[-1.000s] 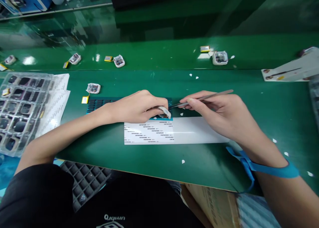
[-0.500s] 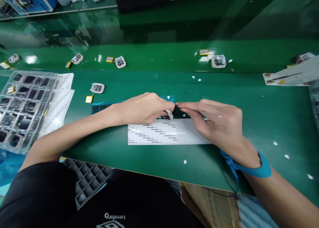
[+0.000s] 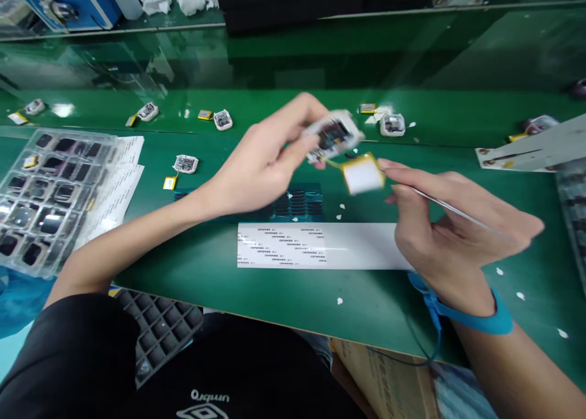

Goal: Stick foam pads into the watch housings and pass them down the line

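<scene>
Raised over the bench, my left hand (image 3: 274, 157) grips a white watch case (image 3: 336, 135) with its circuit board exposed. A yellow-edged battery (image 3: 364, 175) with a white face hangs from it on thin wires. My right hand (image 3: 439, 218) is closed on slim metal tweezers (image 3: 453, 208). Its fingertips are at the battery's right edge; whether they touch it I cannot tell. Below lies a white backing sheet (image 3: 284, 248) with printed lettering on its left part. A blue strip of black pieces (image 3: 297, 202) lies behind the sheet, partly covered by my left forearm.
More open cases with batteries, such as a white case (image 3: 223, 120) and another one (image 3: 392, 125), stand along the back. A clear tray (image 3: 50, 205) of watch parts is at left on printed sheets. A white bracket (image 3: 526, 147) stands at right. Small white stickers (image 3: 339, 301) dot the bench.
My left hand has lifted away from the bench and turned, bringing the watch case and battery into view. My right hand has shifted right and slightly up, uncovering part of the blue strip.
</scene>
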`<action>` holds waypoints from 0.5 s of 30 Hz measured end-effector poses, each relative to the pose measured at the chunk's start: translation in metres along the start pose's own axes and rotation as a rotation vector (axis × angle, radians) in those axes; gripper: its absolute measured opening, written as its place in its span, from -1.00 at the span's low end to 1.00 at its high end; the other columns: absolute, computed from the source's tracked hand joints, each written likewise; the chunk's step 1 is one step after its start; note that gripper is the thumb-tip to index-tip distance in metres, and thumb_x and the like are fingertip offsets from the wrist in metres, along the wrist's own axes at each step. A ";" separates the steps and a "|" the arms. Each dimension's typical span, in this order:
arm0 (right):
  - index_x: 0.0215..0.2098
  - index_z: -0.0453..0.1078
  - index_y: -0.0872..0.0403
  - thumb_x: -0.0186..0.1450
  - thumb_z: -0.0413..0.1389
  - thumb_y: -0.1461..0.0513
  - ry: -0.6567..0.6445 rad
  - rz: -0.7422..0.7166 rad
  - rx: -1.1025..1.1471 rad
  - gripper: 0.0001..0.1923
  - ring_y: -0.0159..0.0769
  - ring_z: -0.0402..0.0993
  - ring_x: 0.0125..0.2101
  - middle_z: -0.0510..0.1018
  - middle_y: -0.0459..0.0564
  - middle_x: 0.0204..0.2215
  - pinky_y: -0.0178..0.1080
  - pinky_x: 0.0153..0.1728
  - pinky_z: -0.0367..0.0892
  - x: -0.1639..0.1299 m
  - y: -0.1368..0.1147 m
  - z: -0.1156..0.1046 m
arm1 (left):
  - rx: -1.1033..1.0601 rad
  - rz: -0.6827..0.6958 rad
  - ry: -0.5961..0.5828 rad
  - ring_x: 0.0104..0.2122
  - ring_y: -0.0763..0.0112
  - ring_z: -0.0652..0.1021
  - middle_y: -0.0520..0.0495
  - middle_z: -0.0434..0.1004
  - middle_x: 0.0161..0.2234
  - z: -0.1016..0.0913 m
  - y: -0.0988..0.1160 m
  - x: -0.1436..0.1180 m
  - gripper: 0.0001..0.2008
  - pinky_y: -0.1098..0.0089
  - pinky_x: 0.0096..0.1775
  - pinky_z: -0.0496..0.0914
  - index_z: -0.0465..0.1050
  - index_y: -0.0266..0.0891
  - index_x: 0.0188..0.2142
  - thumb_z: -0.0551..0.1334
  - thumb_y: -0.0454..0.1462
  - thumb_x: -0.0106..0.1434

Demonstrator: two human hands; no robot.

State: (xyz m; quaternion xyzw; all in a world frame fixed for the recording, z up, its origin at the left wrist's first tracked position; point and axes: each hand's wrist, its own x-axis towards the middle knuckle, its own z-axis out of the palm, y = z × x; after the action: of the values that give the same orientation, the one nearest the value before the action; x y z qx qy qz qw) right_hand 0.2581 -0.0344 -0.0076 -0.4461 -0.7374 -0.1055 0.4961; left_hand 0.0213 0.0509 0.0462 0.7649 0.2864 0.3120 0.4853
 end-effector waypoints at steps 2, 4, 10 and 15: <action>0.21 0.55 -0.29 0.30 0.29 0.50 0.043 -0.025 -0.030 -0.33 -0.25 0.63 -0.43 0.75 -0.16 -0.11 -0.17 -0.46 0.44 -0.001 -0.003 -0.004 | -0.186 -0.254 0.087 -0.25 0.39 0.65 -0.07 0.67 -0.26 0.004 -0.004 0.005 -0.87 0.44 -0.28 0.45 0.44 -0.24 -0.07 0.12 -0.34 0.49; 0.26 0.50 -0.31 0.28 0.31 0.51 0.030 -0.061 -0.065 -0.26 -0.22 0.62 -0.42 0.72 -0.18 -0.05 -0.14 -0.45 0.43 -0.002 -0.005 -0.011 | -0.384 -0.449 0.022 -0.32 0.41 0.62 -0.11 0.67 -0.31 0.010 -0.010 0.007 -0.88 0.46 -0.37 0.42 0.41 -0.27 -0.11 0.11 -0.38 0.45; 0.48 0.22 -0.28 0.35 0.26 0.45 -0.285 -0.223 -0.108 -0.14 -0.17 0.65 -0.38 0.57 -0.22 0.11 -0.09 -0.42 0.55 0.000 -0.019 -0.031 | -0.473 -0.499 0.095 -0.52 0.60 0.38 -0.04 0.58 -0.37 0.030 -0.018 0.000 -0.91 0.55 -0.57 0.21 0.49 -0.27 -0.23 0.20 -0.38 0.40; 0.55 0.04 -0.28 0.40 0.20 0.44 -0.415 -0.263 -0.123 -0.10 -0.20 0.66 -0.41 0.62 -0.25 0.06 -0.14 -0.39 0.59 0.007 -0.026 -0.032 | -0.527 -0.525 0.258 -0.52 0.62 0.47 0.05 0.48 -0.44 0.034 -0.015 -0.002 -0.95 0.56 -0.49 0.39 0.45 -0.29 -0.24 0.23 -0.42 0.38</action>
State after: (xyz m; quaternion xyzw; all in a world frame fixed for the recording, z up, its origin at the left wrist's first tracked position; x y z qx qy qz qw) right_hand 0.2577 -0.0651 0.0209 -0.3878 -0.8673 -0.1201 0.2879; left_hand 0.0436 0.0364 0.0203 0.4694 0.4408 0.3337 0.6885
